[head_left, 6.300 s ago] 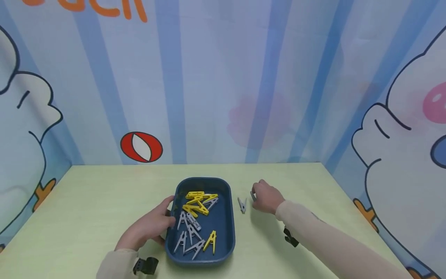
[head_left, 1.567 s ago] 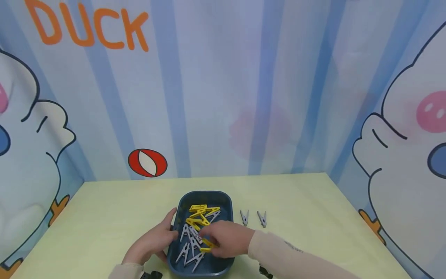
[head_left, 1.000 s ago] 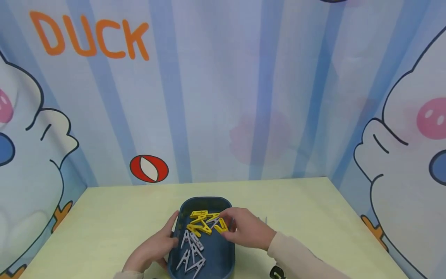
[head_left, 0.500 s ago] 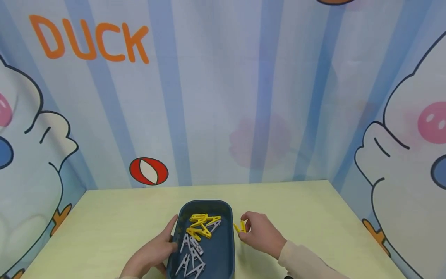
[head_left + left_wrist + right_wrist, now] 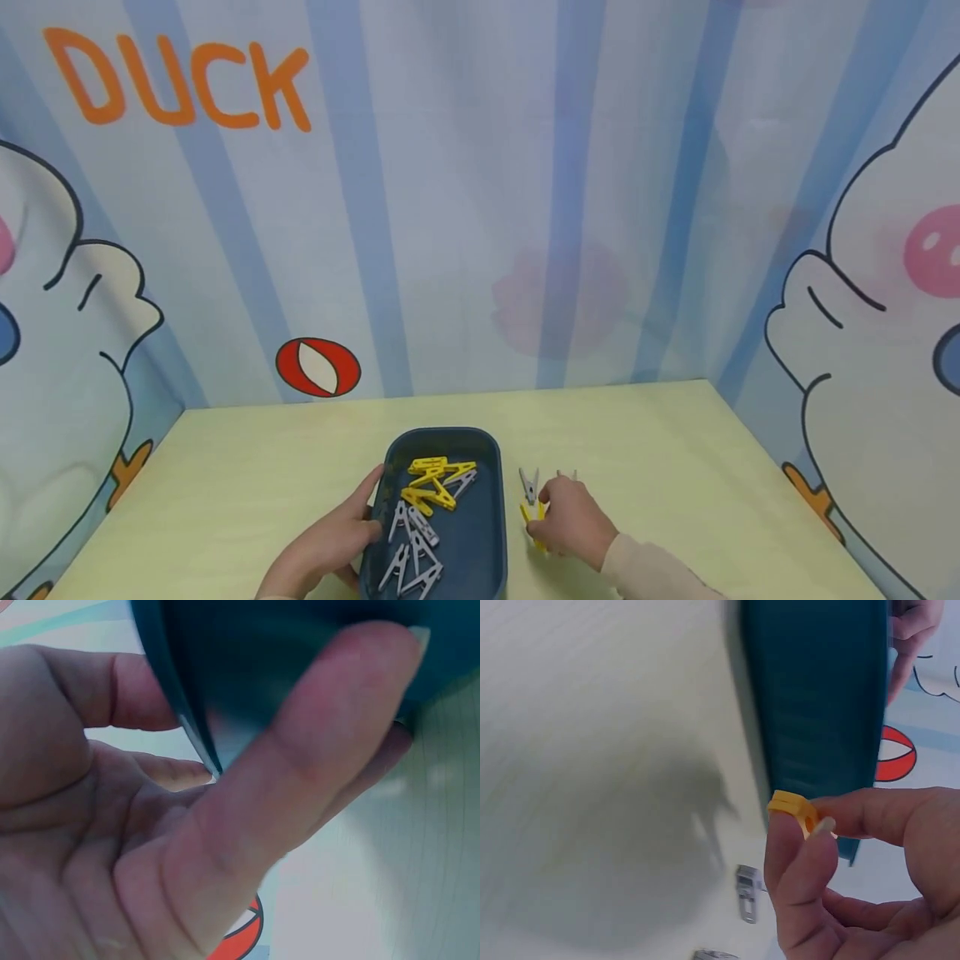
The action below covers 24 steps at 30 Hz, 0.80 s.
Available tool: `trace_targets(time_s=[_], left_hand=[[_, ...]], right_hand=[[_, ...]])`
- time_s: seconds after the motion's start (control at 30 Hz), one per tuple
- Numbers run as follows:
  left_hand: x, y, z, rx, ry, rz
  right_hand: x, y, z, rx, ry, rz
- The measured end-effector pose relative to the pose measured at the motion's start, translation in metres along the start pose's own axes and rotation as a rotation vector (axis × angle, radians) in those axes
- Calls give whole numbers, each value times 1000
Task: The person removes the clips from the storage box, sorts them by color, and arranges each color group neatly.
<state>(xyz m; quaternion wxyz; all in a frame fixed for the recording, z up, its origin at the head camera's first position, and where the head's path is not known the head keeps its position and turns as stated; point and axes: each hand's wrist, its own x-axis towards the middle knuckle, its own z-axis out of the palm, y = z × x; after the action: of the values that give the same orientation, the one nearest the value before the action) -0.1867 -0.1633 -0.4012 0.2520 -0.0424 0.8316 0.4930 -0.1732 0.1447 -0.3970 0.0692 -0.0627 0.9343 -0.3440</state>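
Note:
My left hand (image 5: 326, 533) holds the dark blue tray (image 5: 471, 550) by its left side; the left wrist view shows the thumb (image 5: 322, 727) against the tray wall. Right of the tray, my right hand (image 5: 576, 525) pinches a yellow clothespin (image 5: 793, 806) between thumb and fingers, low over the table. Just beyond this clothespin lies a grey clothespin (image 5: 530, 486). A second grey clothespin (image 5: 574, 475) is mostly hidden behind the right hand. Inside the tray, several yellow clothespins (image 5: 429, 464) lie toward the far end and several grey clothespins (image 5: 423, 527) toward the near left.
The pale yellow table (image 5: 285, 450) extends around the tray and ends at a blue striped backdrop (image 5: 465, 208) with cartoon figures. Printed backdrop panels also stand at the left and right sides.
My right hand has set down a second grey clothespin, then lifted a yellow one from the tray and carried it over the right rim toward the table. My left hand stays on the tray.

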Motion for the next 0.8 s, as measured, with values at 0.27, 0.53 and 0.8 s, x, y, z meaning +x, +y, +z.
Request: trace_targets(time_s=[0.27, 0.53, 0.8], left_hand=[[-3, -3, 0, -1, 17, 13], [-5, -2, 1, 2, 21, 31], [-6, -1, -2, 13, 29, 51]], right_hand=[[3, 8, 10, -14, -44, 106], [5, 15, 24, 10, 9, 74], [8, 13, 29, 6, 39, 47]])
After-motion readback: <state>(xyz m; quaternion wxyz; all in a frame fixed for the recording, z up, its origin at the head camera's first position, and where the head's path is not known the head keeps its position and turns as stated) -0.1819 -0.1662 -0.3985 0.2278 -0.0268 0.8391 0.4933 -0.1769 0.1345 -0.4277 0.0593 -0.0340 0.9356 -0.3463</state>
